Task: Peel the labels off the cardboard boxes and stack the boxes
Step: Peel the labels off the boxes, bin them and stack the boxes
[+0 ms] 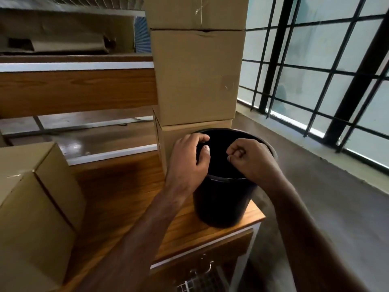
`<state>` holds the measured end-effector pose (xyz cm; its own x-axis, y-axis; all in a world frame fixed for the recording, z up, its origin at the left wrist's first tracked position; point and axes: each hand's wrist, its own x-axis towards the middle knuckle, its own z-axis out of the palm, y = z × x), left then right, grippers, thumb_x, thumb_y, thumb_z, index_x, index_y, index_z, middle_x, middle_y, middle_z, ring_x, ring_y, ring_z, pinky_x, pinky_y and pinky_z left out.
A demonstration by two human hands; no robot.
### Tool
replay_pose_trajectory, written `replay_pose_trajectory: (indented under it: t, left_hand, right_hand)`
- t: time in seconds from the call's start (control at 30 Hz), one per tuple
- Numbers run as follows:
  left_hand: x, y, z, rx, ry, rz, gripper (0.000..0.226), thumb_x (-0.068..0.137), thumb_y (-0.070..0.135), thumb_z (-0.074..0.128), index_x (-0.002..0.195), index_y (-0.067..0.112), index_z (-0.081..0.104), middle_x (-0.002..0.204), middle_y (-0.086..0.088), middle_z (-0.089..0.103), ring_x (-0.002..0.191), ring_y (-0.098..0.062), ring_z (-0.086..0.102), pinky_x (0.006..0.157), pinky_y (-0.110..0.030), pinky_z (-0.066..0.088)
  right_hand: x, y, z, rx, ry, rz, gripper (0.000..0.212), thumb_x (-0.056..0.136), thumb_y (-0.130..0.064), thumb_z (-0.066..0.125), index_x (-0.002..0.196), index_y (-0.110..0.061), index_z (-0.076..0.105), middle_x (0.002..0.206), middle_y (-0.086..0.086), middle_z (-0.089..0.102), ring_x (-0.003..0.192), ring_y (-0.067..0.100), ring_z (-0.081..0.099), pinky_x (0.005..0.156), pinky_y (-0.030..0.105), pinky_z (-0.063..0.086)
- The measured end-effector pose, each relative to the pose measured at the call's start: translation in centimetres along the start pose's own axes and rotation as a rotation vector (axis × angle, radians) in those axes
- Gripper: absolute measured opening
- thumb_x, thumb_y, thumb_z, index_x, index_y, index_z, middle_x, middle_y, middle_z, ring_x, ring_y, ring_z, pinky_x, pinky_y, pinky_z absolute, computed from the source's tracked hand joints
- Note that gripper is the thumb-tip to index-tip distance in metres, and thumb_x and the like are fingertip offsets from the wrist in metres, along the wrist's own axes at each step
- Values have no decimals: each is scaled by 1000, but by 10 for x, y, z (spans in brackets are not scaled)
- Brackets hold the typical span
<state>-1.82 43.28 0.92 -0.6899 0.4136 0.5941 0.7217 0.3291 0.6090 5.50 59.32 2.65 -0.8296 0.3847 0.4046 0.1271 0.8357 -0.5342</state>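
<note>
Wooden desk [117,199], left hand [187,163] loosely curled, right hand [250,159] clenched, over black bin [223,199].

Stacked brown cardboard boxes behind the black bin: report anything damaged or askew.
The middle brown cardboard box has a dented, buckled top edge, leaving a dark gap under the upper brown cardboard box. The stack also steps unevenly, overhanging the lower brown cardboard box. Nothing looks spilled.

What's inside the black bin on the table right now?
Both hands hover over the black bin's mouth: left hand with curled fingers, right hand pinched. The interior shows only darkness; any contents, such as peeled labels, cannot be made out.
</note>
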Motion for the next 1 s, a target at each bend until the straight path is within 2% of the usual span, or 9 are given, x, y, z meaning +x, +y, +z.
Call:
replay_pose_trajectory:
  t: [0.07, 0.17, 0.33, 0.43, 0.53, 0.67, 0.77, 0.93, 1.0]
  left_hand:
    - [-4, -1, -5, 0, 2, -6, 29, 99, 28, 51, 127, 22, 58, 119, 10, 59, 116, -7, 51, 97, -37, 49]
    - [-14, -3, -21, 8, 20, -10, 28, 99, 27, 52, 126, 22, 58, 118, 10, 59, 113, -6, 51, 95, -36, 49]
    - [-35, -2, -65, 36, 50, 8, 25, 99, 25, 52, 123, 24, 58, 118, 15, 56, 110, 4, 45, 93, -21, 44]
    - [-51, -3, -100, 20, 63, 12, 26, 99, 25, 52, 125, 25, 57, 120, 16, 53, 113, 5, 42, 93, -16, 39]
    - [-70, -8, -140, 15, 122, 21, 27, 99, 26, 52, 126, 24, 57, 124, 12, 57, 117, 1, 45, 95, -16, 39]
    - [-103, -29, -207, 35, 225, 16, 27, 98, 27, 50, 123, 23, 58, 119, 16, 56, 116, 0, 49, 98, -28, 47]
    - [-127, -52, -256, 69, 260, -30, 26, 99, 27, 52, 124, 25, 58, 122, 13, 59, 117, -4, 51, 98, -34, 49]
    - [-167, -88, -320, 97, 310, -101, 26, 99, 27, 54, 125, 25, 57, 122, 15, 56, 118, -7, 51, 95, -32, 51]
    - [-185, -103, -340, 135, 307, -137, 28, 99, 27, 54, 126, 24, 57, 127, 9, 56, 121, -8, 48, 94, -30, 51]
  right_hand:
    - [-3, -5, 4, 29, 3, -16, 15, 80, -16, 73, 79, -29, 67, 64, -11, 62, 62, 2, 56, 62, 20, 41]
    - [-10, -21, 10, 44, 37, -51, 14, 82, -18, 74, 81, -31, 67, 70, -13, 63, 65, 0, 58, 61, 17, 42]
    - [-31, -70, 26, 99, 96, -126, 10, 85, -18, 70, 85, -27, 70, 76, -15, 66, 70, -3, 60, 61, 10, 41]
    - [-48, -105, 42, 148, 119, -158, 7, 88, -19, 67, 86, -24, 70, 77, -13, 66, 71, -1, 60, 61, 15, 43]
    - [-67, -136, 64, 233, 128, -144, 7, 91, -20, 66, 86, -24, 69, 77, -13, 65, 72, 0, 60, 61, 15, 43]
    - [-95, -189, 98, 324, 98, -149, 13, 94, -22, 63, 83, -29, 63, 78, -13, 64, 70, -1, 60, 57, 11, 42]
    - [-119, -230, 125, 330, 28, -165, 9, 96, -25, 60, 88, -28, 63, 82, -14, 63, 74, -2, 60, 57, 10, 44]
    - [-151, -279, 160, 335, 22, -253, 8, 95, -21, 61, 92, -28, 62, 82, -16, 60, 80, -5, 59, 62, 7, 44]
    - [-162, -295, 176, 327, 16, -241, 9, 93, -21, 62, 96, -29, 61, 92, -15, 61, 84, -1, 59, 62, 9, 44]
